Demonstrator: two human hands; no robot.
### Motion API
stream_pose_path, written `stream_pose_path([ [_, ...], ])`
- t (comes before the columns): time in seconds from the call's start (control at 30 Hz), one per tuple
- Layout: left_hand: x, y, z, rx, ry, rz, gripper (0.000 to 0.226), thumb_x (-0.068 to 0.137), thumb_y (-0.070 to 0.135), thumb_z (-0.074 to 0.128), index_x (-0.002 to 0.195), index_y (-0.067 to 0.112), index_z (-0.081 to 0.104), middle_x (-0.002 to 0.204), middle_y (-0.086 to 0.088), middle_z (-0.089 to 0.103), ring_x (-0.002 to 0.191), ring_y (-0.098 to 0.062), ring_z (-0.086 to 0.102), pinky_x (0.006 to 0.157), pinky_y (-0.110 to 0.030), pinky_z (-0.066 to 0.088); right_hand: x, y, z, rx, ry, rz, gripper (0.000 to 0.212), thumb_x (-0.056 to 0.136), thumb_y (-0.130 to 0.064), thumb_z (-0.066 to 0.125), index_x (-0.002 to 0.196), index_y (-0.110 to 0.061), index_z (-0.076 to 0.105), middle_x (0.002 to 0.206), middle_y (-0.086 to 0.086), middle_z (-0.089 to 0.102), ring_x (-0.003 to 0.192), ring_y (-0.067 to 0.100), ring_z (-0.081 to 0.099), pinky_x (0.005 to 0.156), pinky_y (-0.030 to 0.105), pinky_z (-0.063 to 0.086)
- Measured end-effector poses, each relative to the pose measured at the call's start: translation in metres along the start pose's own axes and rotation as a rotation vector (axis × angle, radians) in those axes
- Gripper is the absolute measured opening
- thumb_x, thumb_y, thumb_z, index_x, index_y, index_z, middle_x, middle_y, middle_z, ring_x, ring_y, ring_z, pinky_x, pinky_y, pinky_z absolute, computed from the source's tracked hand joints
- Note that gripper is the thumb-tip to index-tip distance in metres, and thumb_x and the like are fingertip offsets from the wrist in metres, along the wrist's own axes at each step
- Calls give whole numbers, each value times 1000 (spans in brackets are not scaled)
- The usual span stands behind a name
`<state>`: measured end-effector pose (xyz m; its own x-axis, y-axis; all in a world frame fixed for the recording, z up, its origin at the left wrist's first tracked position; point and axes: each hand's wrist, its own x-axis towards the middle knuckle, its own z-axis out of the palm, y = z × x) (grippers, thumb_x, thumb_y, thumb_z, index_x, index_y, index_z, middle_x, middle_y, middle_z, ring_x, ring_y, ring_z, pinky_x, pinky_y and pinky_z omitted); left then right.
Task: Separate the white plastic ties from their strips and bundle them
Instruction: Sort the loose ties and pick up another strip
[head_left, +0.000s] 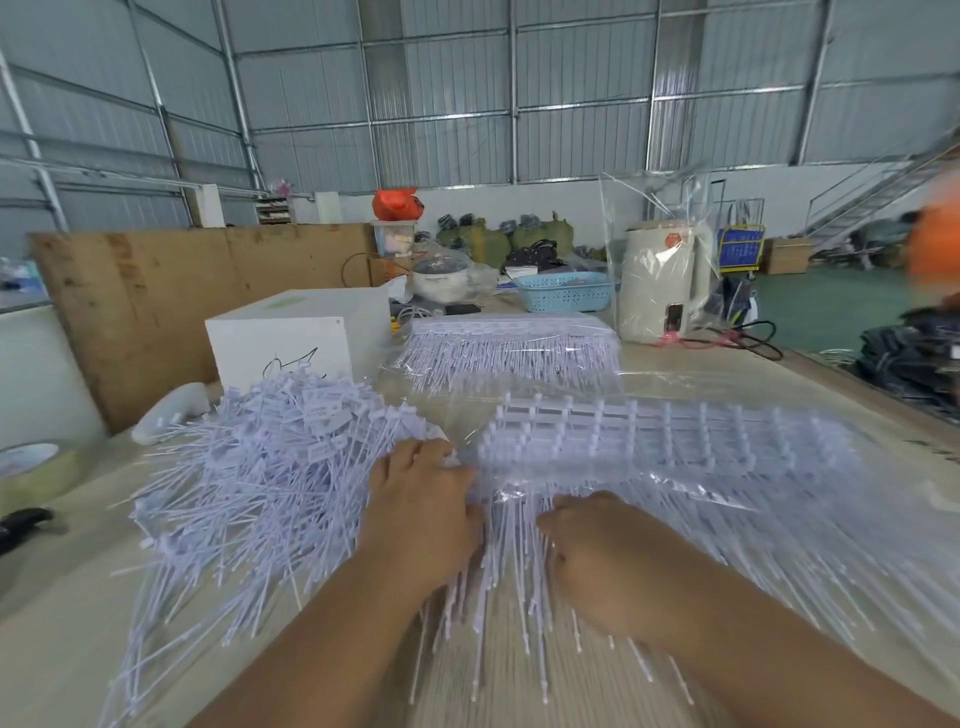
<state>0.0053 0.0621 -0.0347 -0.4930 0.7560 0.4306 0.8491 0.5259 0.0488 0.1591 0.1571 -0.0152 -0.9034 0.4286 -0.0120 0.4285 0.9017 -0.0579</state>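
Observation:
A big loose heap of separated white ties (260, 478) covers the table's left side. To the right lies a stack of ties joined on strips (649, 441), partly in clear plastic, their tails fanning toward me. My left hand (421, 509) reaches to the stack's left end, its fingers curled over ties there. Lower down, my right hand (602, 551) lies on the tails with its fingers curled in among them; what they grip is hidden. The frame is blurred.
A second wrapped stack of strips (514, 348) lies farther back, beside a white box (291, 338). Behind stand a blue basket (563, 291) and a bagged white appliance (665, 280). A tape roll (31, 467) and a black tool (21, 525) sit at the left edge.

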Motion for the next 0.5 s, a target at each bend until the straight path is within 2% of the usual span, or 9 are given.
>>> stream_pose_path([
  [0.07,1,1,-2,-34,50,-7,28,96,38,45,110,30,68,130,11,50,123,-16,37,104,-34,24,-1,3,-3,52,-4,36,19,89,-10,45,99,-9,61,106,8,58,106,26,50,91,36,46],
  [0.13,0,2,-8,-160,127,13,21,96,31,48,94,25,67,107,9,60,104,-14,49,93,-32,36,0,4,-6,92,32,74,21,93,-18,42,100,-10,61,105,5,57,105,25,50,92,37,46],
  [0.23,-5,6,-19,-508,131,16,23,96,26,52,74,20,56,67,7,54,62,-4,49,64,-29,42,4,7,-4,28,122,97,28,98,-28,37,106,-14,59,114,2,51,114,26,48,98,39,43],
  [0.3,-10,8,-28,-671,82,21,24,96,28,53,74,21,57,62,3,55,57,-7,50,60,-27,41,10,12,0,56,235,75,16,95,-24,43,102,-19,57,113,-2,49,118,25,48,99,33,40],
  [0.37,-14,9,-33,-793,45,31,22,96,29,54,77,23,60,68,0,61,63,-14,56,64,-28,44,13,15,2,162,346,-4,11,90,-16,46,96,-22,53,107,-6,53,113,20,52,100,32,41],
  [0.43,-15,10,-34,-841,27,43,20,96,29,55,78,24,62,70,-3,63,64,-19,57,64,-31,45,17,15,5,201,382,-114,14,88,-11,47,92,-22,54,100,-5,59,101,18,55,98,34,42],
  [0.5,-15,10,-32,-813,8,70,18,95,31,56,78,27,62,69,-3,62,60,-17,55,61,-31,44,20,10,10,177,349,-204,13,87,-11,48,87,-22,54,91,0,60,90,17,52,91,31,41],
])
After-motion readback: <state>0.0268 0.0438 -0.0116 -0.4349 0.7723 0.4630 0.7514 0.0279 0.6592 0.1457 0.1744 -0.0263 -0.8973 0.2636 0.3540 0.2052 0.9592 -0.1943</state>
